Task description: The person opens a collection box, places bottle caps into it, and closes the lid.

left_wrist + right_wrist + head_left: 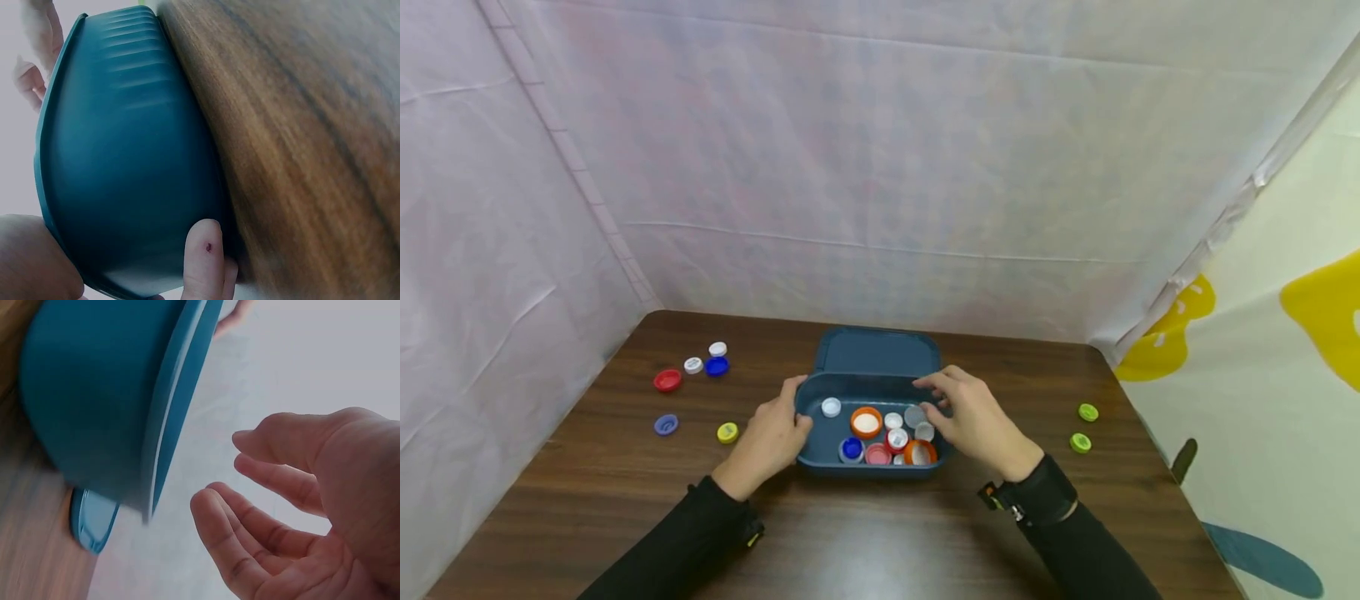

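A dark blue plastic box stands on the table, with several bottle caps inside: an orange-rimmed cap, a blue cap, a pink cap, white ones and clear ones. My left hand grips the box's left end; in the left wrist view the thumb lies against its outer wall. Over the box's right end hovers my right hand, fingers loosely bent and apart from the thumb. The right wrist view shows nothing between these fingers.
Behind the box lies its blue lid. Loose caps lie at the left, among them a red cap, a dark blue cap and a yellow cap. Two green caps lie at the right. White sheeting hangs behind the table.
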A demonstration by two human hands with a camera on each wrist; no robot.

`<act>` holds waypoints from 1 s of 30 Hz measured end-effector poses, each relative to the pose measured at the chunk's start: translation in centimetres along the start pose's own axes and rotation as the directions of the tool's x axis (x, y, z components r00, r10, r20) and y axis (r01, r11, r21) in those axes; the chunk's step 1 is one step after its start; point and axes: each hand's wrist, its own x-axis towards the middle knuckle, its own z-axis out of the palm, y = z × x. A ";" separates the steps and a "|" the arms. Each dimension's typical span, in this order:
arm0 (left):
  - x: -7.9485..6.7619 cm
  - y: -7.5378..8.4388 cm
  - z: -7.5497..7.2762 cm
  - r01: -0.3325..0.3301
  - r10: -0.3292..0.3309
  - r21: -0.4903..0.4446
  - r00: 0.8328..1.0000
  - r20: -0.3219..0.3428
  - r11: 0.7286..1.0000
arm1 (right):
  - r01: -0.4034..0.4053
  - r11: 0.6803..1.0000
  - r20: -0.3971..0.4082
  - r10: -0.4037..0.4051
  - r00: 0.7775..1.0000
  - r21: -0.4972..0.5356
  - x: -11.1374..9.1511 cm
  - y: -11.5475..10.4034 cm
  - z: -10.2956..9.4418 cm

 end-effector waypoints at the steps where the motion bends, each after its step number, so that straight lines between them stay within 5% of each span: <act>1: 0.0 0.0 0.0 0.000 0.000 0.000 1.000 0.000 1.000 | -0.008 1.000 -0.017 0.008 1.000 -0.007 -0.1 0.3 -0.2; 9: 0.1 0.0 -0.1 -0.002 0.002 0.003 1.000 -0.004 1.000 | -0.126 0.990 -0.075 0.122 0.990 -0.059 -1.3 3.8 -1.8; 17: 0.0 -0.1 0.1 0.001 -0.001 0.006 1.000 -0.003 1.000 | -0.267 0.947 -0.106 0.251 0.962 -0.177 -3.8 9.0 -3.2; 25: 0.0 -0.3 0.2 0.001 -0.001 0.005 1.000 -0.010 1.000 | -0.412 0.882 -0.109 0.397 0.911 -0.227 -6.2 13.0 -4.7; 30: 0.1 -0.2 0.2 -0.006 0.006 0.007 1.000 -0.012 1.000 | -0.513 0.825 -0.128 0.497 0.858 -0.235 -7.2 14.7 -5.7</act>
